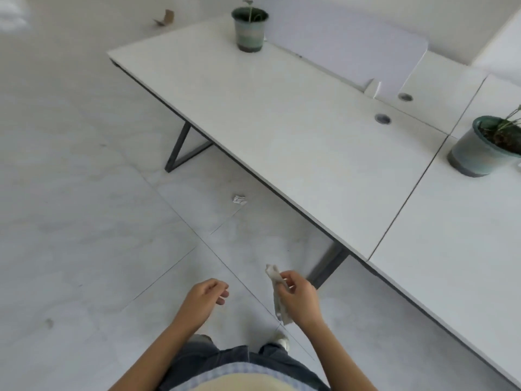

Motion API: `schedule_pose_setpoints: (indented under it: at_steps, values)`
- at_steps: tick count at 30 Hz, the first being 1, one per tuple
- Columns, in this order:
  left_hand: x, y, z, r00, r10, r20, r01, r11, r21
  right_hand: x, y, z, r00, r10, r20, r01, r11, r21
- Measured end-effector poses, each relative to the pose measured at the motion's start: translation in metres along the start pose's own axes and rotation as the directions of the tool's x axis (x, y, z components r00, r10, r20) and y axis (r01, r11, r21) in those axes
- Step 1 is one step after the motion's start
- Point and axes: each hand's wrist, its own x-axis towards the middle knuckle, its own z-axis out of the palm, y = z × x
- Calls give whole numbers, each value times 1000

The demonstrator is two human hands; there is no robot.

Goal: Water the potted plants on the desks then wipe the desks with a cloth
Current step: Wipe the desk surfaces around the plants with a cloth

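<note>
right hand [296,297]: we're pinching the cloth [277,294] and it hangs off the fingers over the floor, short of the near desk [282,131], so we reckon wiping comes next
left hand [204,296]: loosely curled, holding nothing
potted plants: far pot [250,31] and right pot [479,150] sit on their desks, well away from us
writing: no labels we can read

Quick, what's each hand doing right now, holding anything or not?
Left hand: open, fingers loosely curled, holding nothing.
Right hand: grips a small crumpled pale grey cloth.
</note>
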Motion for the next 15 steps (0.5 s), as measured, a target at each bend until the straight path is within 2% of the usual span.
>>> schedule_pose_setpoints:
  at_steps: [3, 5, 8, 10, 12, 15]
  values:
    - [-2, -22, -63, 997, 13, -70, -14, 1000, -7, 8, -46, 47, 997, -59, 40, 59, 998, 4]
    - [-3, -41, -115, 984, -8, -178, -2, 998, -55, 10, -80, 86, 991, -96, 94, 97, 995, -1]
    - [-5, -72, -187, 930, -84, -359, 19, 983, -182, 9, -124, 141, 972, -163, 172, 166, 986, -4]
    - [-6, -91, -224, 887, -164, -431, 42, 960, -277, 11, -145, 165, 958, -189, 216, 204, 978, -48]
    - [-3, -102, -249, 861, -248, -443, 85, 931, -356, 17, -156, 176, 964, -171, 202, 192, 977, -89]
    - [10, -102, -266, 875, -265, -405, 95, 915, -392, 29, -168, 182, 981, -129, 142, 140, 987, -76]
